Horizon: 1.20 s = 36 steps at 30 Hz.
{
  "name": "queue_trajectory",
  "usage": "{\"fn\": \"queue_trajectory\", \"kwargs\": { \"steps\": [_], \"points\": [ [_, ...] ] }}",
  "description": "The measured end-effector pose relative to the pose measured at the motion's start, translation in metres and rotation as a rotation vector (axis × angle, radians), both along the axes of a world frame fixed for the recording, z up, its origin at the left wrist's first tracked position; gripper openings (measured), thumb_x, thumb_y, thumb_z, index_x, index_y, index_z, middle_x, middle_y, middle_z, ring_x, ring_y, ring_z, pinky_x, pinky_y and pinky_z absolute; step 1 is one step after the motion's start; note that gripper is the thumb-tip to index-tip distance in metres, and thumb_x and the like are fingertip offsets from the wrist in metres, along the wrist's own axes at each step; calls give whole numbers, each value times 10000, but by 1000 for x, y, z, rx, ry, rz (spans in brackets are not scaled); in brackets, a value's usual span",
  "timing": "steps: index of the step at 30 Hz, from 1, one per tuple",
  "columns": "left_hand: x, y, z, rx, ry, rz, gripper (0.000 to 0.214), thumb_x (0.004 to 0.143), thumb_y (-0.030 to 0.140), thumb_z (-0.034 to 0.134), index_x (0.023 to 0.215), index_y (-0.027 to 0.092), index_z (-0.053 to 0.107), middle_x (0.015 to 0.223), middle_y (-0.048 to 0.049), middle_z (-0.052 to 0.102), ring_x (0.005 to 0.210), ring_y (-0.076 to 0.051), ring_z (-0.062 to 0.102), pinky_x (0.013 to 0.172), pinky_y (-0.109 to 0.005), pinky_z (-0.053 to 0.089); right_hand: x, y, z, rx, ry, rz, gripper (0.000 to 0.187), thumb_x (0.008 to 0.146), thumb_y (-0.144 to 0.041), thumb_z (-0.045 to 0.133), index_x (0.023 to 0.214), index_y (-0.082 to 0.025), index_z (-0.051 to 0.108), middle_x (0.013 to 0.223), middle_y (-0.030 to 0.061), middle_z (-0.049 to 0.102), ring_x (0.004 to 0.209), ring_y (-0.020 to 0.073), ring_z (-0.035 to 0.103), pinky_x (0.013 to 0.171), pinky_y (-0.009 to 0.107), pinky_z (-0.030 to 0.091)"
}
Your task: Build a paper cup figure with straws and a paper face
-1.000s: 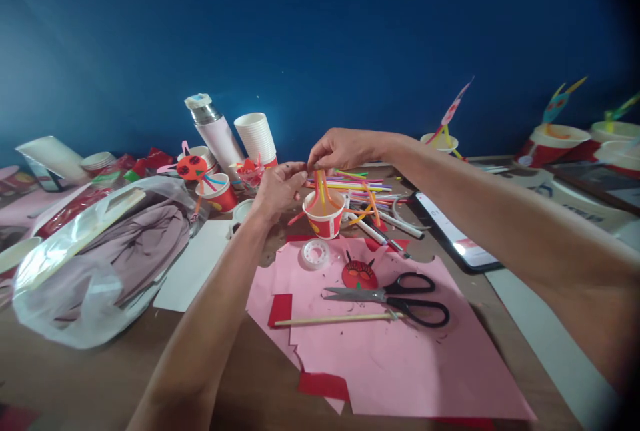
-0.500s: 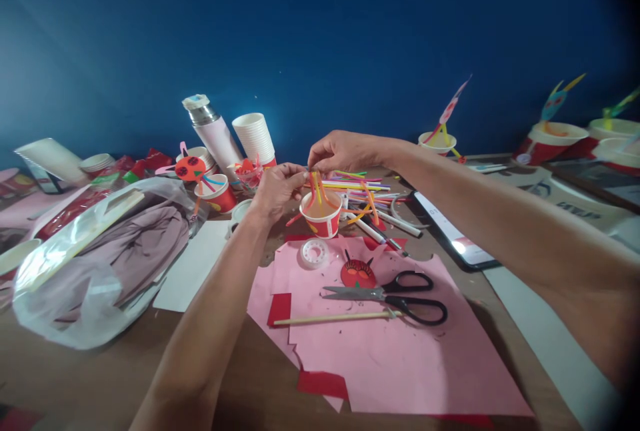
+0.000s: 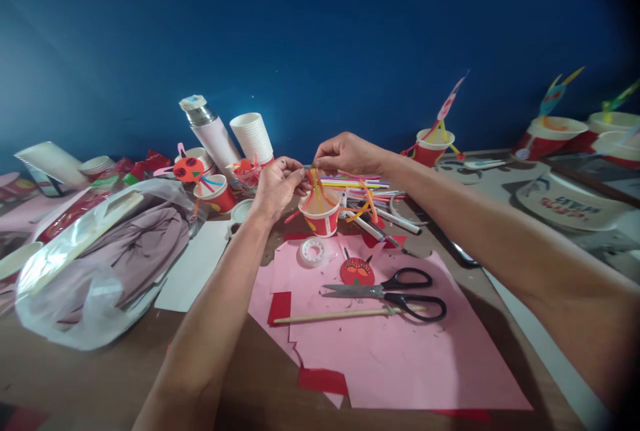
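A red and white paper cup (image 3: pixel 323 223) stands upright in the middle, with orange and yellow pipe cleaners (image 3: pixel 319 189) rising out of its mouth. My left hand (image 3: pixel 281 185) pinches the upper ends of these from the left. From the right, the fingers of my right hand (image 3: pixel 340 154) close on the same ends above the rim. A white tape roll (image 3: pixel 313 252) lies just in front of the cup. Beside it is a red paper face (image 3: pixel 357 271) with black lashes. Black-handled scissors (image 3: pixel 385 291) and a thin wooden stick (image 3: pixel 335 317) rest on pink paper (image 3: pixel 400 371).
Loose pipe cleaners and pens (image 3: pixel 385 207) lie behind the cup. A white flask (image 3: pixel 213 134) and stacked paper cups (image 3: pixel 253 136) stand at the back left. To the left is a plastic bag (image 3: pixel 90 284) with cloth. Finished cup figures (image 3: pixel 434 147) stand at the right. A phone (image 3: pixel 465 254) is partly under my right arm.
Both hands keep their pinch above the cup, and the right has shifted slightly to the right. My right forearm has come lower and now covers most of the phone.
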<state>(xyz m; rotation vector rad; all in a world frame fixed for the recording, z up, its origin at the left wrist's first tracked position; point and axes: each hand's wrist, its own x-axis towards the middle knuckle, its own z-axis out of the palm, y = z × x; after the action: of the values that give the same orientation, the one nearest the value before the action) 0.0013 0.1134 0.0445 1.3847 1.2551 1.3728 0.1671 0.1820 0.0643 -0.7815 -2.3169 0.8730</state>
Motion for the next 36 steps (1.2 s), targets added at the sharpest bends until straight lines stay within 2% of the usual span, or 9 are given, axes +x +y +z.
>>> {"fn": "queue_trajectory", "kwargs": {
  "steps": [9,16,21,26,29,32,36],
  "points": [
    [-1,3,-4,95,21,-10,51,711,155,589,729,134,546,533,17,594,478,-80,569,510,-186,474,2,0,-9,56,103,-28,281,773,-384,521,705,-124,604,564,-27,522,501,62,419,479,190,305],
    [-2,10,-12,185,63,15,44,718,156,574,744,142,542,540,33,584,459,-68,560,491,-166,469,0,2,-26,96,212,-108,345,794,-418,514,653,-110,579,513,-36,460,464,50,348,448,189,249],
    [-2,11,-15,267,169,51,28,734,160,556,759,154,546,545,44,566,449,-62,541,466,-152,447,0,1,-36,125,298,-123,382,801,-438,512,597,-116,526,506,-44,400,469,47,307,445,192,218],
    [-1,11,-18,447,360,103,34,758,132,523,767,161,539,608,34,557,482,-55,523,452,-139,416,-3,-1,-41,164,353,-193,388,795,-433,528,562,-124,484,515,-42,394,483,45,307,452,188,227],
    [0,11,-21,479,383,93,53,783,121,492,790,170,509,585,48,531,436,-52,512,410,-135,399,-5,-4,-45,117,372,-204,396,815,-439,502,561,-138,457,486,-45,408,450,42,323,432,181,232],
    [2,10,-24,437,323,47,63,810,120,452,805,181,466,540,71,486,339,-45,471,341,-134,366,-6,-7,-48,21,409,-178,406,829,-458,481,571,-147,448,450,-48,433,401,37,338,406,171,249],
    [5,11,-26,375,290,32,58,820,133,442,813,189,437,536,73,484,310,-65,488,295,-144,354,-7,-10,-51,-86,462,-193,389,794,-482,534,602,-152,460,420,-57,446,352,32,342,367,163,250]
  ]
}}
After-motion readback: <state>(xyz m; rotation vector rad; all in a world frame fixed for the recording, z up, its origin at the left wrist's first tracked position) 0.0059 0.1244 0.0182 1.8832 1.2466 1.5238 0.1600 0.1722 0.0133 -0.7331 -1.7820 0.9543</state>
